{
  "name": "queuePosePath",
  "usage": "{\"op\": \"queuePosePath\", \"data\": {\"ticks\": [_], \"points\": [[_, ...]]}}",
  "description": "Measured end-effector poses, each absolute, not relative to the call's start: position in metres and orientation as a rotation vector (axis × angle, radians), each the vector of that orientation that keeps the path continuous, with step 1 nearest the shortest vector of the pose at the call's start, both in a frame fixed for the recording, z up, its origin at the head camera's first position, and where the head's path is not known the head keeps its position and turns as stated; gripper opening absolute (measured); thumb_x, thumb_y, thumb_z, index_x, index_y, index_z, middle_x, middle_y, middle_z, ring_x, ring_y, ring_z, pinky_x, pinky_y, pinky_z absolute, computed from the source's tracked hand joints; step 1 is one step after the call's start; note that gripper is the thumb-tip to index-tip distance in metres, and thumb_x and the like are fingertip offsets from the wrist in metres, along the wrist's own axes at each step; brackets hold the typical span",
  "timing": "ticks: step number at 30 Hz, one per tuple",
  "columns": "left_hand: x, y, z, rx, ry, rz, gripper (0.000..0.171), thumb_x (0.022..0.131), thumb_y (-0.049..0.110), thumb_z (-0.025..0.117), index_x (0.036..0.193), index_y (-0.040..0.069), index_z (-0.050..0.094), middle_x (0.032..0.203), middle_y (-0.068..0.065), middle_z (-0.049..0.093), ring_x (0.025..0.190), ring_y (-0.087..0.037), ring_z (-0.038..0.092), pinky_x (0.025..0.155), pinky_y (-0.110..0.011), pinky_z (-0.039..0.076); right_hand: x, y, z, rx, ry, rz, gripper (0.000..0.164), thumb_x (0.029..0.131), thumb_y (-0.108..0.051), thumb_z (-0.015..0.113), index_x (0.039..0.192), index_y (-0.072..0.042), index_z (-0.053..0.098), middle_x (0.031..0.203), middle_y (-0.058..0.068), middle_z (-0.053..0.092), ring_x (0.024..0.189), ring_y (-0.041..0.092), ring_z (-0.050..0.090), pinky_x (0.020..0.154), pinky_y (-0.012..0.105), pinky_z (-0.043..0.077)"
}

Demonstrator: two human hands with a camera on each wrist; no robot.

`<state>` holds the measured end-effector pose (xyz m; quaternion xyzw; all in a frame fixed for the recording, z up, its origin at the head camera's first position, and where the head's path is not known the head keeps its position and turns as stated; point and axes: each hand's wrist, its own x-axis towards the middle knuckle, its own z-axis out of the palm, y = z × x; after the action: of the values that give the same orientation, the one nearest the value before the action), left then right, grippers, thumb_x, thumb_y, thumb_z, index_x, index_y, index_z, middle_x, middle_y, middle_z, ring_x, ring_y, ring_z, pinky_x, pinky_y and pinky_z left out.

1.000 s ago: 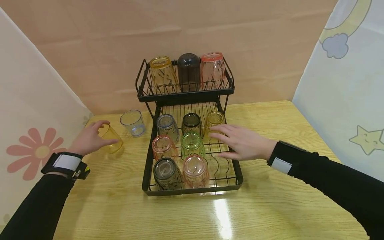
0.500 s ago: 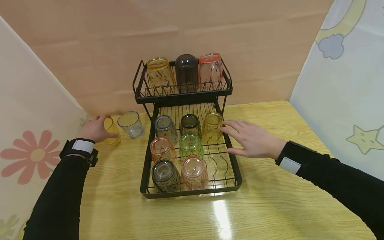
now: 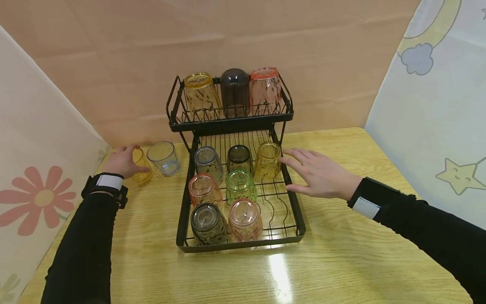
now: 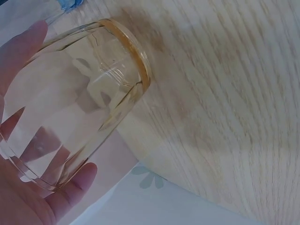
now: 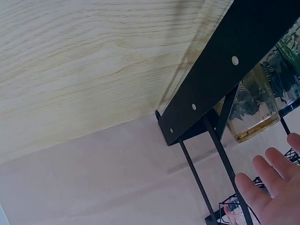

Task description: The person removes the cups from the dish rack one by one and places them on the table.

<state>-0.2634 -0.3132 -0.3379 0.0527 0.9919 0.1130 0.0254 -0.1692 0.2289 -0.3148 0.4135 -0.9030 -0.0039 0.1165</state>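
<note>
In the head view my left hand [image 3: 119, 164] grips a yellow glass [image 3: 143, 172] on the table's left side, thumb and fingers on opposite sides of it. The left wrist view shows the clear amber glass [image 4: 79, 93] between them, its thick rim edge near the wood. A clear blue-rimmed glass [image 3: 163, 158] stands mouth up just right of it. My right hand [image 3: 319, 173], fingers spread and holding nothing, hovers at the right side of the black two-tier rack [image 3: 235, 123]. Its fingertips are near an upside-down yellow glass [image 3: 268, 162] on the lower tier; contact is unclear.
On the lower tier several upturned glasses stand in rows, including a green glass [image 3: 241, 185] and a pink glass [image 3: 244, 219]. The upper tier bears an amber glass [image 3: 203, 97], a dark glass [image 3: 235, 93] and a red-rimmed glass [image 3: 265, 90]. A peach backdrop [image 3: 133, 63] closes off the back.
My left hand has shifted right with the yellow glass, bringing it close to the blue-rimmed one. My right hand has drawn back rightward from above the yellow glass on the rack.
</note>
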Motion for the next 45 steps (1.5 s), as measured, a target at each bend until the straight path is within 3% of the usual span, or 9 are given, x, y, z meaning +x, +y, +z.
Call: {"op": "queuePosePath", "data": {"ticks": [5, 11, 18, 25, 35, 45], "points": [[-0.265, -0.313, -0.343, 0.198, 3.086, 0.331, 0.084, 0.079, 0.039, 0.078, 0.136, -0.004, 0.034, 0.134, -0.042, 0.032, 0.109, -0.064, 0.038, 0.088, -0.067, 0.036, -0.169, 0.229, -0.315, 1.198, -2.653, -0.014, 0.073, 0.09, -0.053, 0.06, 0.141, -0.003, 0.044, 0.144, 0.023, 0.04, 0.127, 0.038, 0.043, 0.099, 0.053, 0.04], [-0.264, -0.314, -0.346, 0.222, 3.097, 0.321, 0.09, 0.079, 0.039, 0.078, 0.144, 0.001, 0.029, 0.139, -0.04, 0.028, 0.119, -0.064, 0.028, 0.09, -0.071, 0.033, -0.171, 0.227, -0.312, 1.126, -2.711, -0.028, 0.084, 0.09, -0.06, 0.055, 0.149, -0.004, 0.034, 0.149, 0.026, 0.034, 0.133, 0.042, 0.037, 0.101, 0.057, 0.037], [-0.252, -0.317, -0.342, 0.277, 3.159, 0.306, 0.097, 0.081, 0.046, 0.076, 0.145, -0.005, 0.024, 0.14, -0.04, 0.025, 0.127, -0.062, 0.021, 0.097, -0.07, 0.026, -0.179, 0.216, -0.309, 1.082, -2.788, -0.014, 0.09, 0.091, -0.063, 0.051, 0.153, -0.004, 0.025, 0.153, 0.026, 0.026, 0.139, 0.041, 0.028, 0.107, 0.055, 0.031], [-0.229, -0.326, -0.342, 0.297, 3.224, 0.511, 0.098, 0.089, 0.052, 0.063, 0.153, -0.001, 0.012, 0.147, -0.037, 0.019, 0.131, -0.059, 0.019, 0.102, -0.07, 0.018, -0.192, 0.204, -0.305, 1.061, -2.808, 0.015, 0.091, 0.089, -0.061, 0.056, 0.153, -0.003, 0.026, 0.156, 0.024, 0.019, 0.141, 0.04, 0.022, 0.098, 0.054, 0.041], [-0.178, -0.3, -0.336, 0.309, 3.163, 1.205, 0.083, 0.096, 0.03, 0.061, 0.156, 0.007, 0.009, 0.158, -0.023, 0.01, 0.143, -0.043, 0.008, 0.109, -0.064, 0.009, -0.207, 0.182, -0.3, 1.044, -2.845, 0.037, 0.091, 0.091, -0.063, 0.053, 0.153, -0.003, 0.024, 0.158, 0.022, 0.014, 0.141, 0.042, 0.021, 0.098, 0.054, 0.041], [-0.149, -0.266, -0.332, 0.301, 2.927, 1.517, 0.079, 0.099, 0.027, 0.057, 0.158, 0.018, 0.005, 0.161, -0.013, 0.007, 0.143, -0.041, 0.007, 0.106, -0.07, 0.008, -0.221, 0.163, -0.301, 1.018, -2.873, 0.038, 0.091, 0.092, -0.064, 0.049, 0.155, -0.007, 0.018, 0.158, 0.023, 0.014, 0.143, 0.041, 0.018, 0.103, 0.053, 0.037]]}}
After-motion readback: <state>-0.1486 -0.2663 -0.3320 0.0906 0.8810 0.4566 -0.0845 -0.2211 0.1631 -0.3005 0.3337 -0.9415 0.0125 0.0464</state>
